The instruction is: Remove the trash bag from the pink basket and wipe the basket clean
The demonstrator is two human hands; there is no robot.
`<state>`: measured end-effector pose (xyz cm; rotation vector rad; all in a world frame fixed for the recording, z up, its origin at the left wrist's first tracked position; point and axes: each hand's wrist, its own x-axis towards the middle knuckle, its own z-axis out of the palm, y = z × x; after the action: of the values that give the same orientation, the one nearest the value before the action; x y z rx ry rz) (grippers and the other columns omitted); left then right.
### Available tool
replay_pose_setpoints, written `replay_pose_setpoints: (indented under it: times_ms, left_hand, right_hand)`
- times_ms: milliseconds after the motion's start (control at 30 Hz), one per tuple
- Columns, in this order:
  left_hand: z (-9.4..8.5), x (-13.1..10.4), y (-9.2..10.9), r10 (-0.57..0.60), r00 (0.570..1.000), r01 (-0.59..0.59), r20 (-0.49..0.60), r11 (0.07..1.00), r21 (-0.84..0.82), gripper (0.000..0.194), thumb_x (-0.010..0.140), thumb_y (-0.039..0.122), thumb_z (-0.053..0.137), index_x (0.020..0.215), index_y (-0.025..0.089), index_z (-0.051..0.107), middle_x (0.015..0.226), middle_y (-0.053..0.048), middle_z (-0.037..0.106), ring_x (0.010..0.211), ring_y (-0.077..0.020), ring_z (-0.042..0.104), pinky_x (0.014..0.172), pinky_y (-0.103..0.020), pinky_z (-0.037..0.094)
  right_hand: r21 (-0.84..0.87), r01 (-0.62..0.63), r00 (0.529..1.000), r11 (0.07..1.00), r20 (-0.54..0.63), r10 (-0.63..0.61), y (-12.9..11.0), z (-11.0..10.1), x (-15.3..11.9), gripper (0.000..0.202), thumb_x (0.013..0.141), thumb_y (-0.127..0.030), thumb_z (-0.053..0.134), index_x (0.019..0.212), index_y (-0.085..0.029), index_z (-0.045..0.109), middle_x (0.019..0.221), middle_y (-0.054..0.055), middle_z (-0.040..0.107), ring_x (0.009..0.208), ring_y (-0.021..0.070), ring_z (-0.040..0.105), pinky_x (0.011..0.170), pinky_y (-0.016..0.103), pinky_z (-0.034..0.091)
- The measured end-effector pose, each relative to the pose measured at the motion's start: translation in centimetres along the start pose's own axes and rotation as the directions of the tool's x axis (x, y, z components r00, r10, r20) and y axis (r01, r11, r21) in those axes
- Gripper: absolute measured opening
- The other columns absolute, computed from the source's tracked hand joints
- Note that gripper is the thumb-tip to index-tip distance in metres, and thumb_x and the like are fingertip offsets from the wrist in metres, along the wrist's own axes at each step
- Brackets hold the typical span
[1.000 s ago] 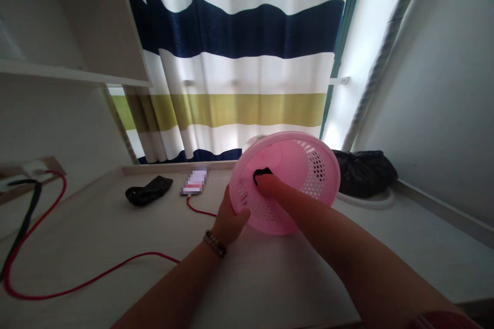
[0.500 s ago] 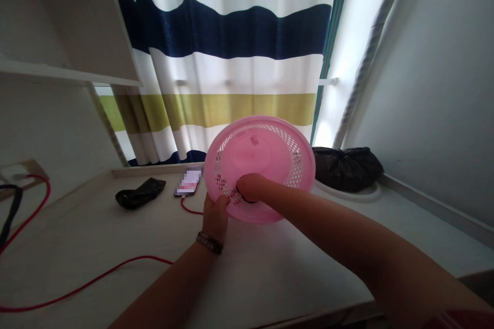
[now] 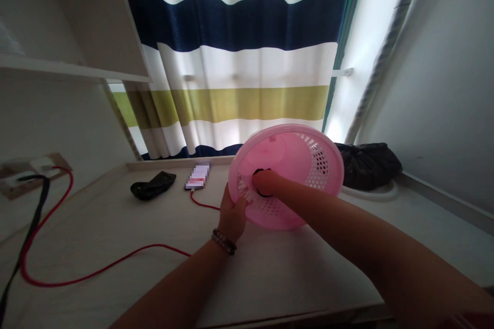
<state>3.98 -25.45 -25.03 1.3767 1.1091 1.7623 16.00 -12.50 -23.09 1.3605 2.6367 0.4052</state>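
- Cords first: a red cable [image 3: 96, 272] loops over the left side of the desk [image 3: 270, 272], and a black cable [image 3: 27, 236] hangs off the left edge. An arm could catch the red loop and pull the phone [image 3: 197, 177] at the back edge.
- Black cloth [image 3: 153, 185] lies near the back edge, left of the phone, well apart from the hands.
- Left hand [image 3: 232, 214] is closed on the near left rim of the pink basket [image 3: 304, 164], with a bead bracelet [image 3: 224, 241] on the wrist. The basket is tipped up, its low edge seems to rest on the middle of the desk. If this grip gets loose, I think the basket could flop over or roll.
- Right hand [image 3: 265, 183] is inside the basket, pressing something small and dark [image 3: 258, 190] on the bottom. I cannot tell how its fingers are shut. A hard push could knock the basket back toward the black bag [image 3: 368, 164] in the back right corner.
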Motion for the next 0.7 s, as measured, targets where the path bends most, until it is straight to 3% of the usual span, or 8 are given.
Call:
replay_pose_setpoints:
  times_ms: [167, 333, 500, 600, 700]
  left_hand:
    - [0.2, -0.4, 0.2, 0.046, 0.998, -0.047, 0.034, 0.999, 0.021, 0.05, 0.07, 0.005, 0.051, 0.118, 0.02, 0.055, 0.107, -0.003, 0.063, 0.095, -0.0175, 0.06, 0.084, -0.031, 0.049]
    - [0.2, -0.2, -0.2, 0.074, 0.996, -0.076, 0.041, 0.996, 0.04, 0.052, 0.069, 0.004, 0.051, 0.119, 0.021, 0.052, 0.109, -0.004, 0.062, 0.098, -0.018, 0.059, 0.089, -0.033, 0.048]
    - [0.1, 0.1, -0.5, 0.142, 0.987, -0.151, 0.069, 0.979, 0.138, 0.068, 0.064, 0.002, 0.057, 0.128, 0.021, 0.044, 0.121, -0.007, 0.057, 0.109, -0.021, 0.057, 0.097, -0.037, 0.045]
    - [0.2, -0.1, -0.4, 0.144, 0.986, -0.157, 0.083, 0.972, 0.175, 0.071, 0.066, 0.004, 0.059, 0.131, 0.021, 0.039, 0.124, -0.009, 0.055, 0.114, -0.0216, 0.055, 0.101, -0.039, 0.044]
    - [0.3, -0.2, -0.4, 0.139, 0.987, -0.151, 0.074, 0.969, 0.197, 0.07, 0.067, 0.006, 0.06, 0.132, 0.021, 0.039, 0.124, -0.01, 0.055, 0.115, -0.0221, 0.054, 0.102, -0.04, 0.043]
  right_hand:
    - [0.032, -0.043, 0.989, 0.999, -0.138, 0.047, 2.3, 3.3, 1.5, 0.035, 0.09, -0.022, 0.04, 0.116, -0.007, 0.058, 0.109, 0.022, 0.063, 0.095, 0.0264, 0.061, 0.088, 0.042, 0.043]
    - [0.094, -0.062, 0.978, 0.994, -0.193, 0.079, 3.3, 4.7, 2.8, 0.038, 0.095, -0.024, 0.029, 0.115, -0.009, 0.058, 0.108, 0.019, 0.064, 0.095, 0.0248, 0.06, 0.091, 0.039, 0.04]
    - [0.075, -0.034, 0.984, 0.997, -0.171, 0.047, 2.9, 3.9, 2.3, 0.04, 0.094, -0.023, 0.031, 0.121, -0.007, 0.055, 0.111, 0.021, 0.063, 0.094, 0.0257, 0.061, 0.087, 0.039, 0.042]
    - [0.019, 0.033, 0.984, 0.999, -0.176, -0.029, 2.4, 2.9, 0.8, 0.036, 0.09, -0.022, 0.039, 0.116, -0.007, 0.059, 0.107, 0.022, 0.064, 0.092, 0.0274, 0.062, 0.088, 0.041, 0.042]
    - [-0.002, 0.097, 0.99, 0.995, -0.101, -0.097, 1.8, 2.4, -1.6, 0.041, 0.084, -0.021, 0.046, 0.12, -0.004, 0.056, 0.105, 0.024, 0.064, 0.09, 0.0287, 0.064, 0.081, 0.041, 0.046]
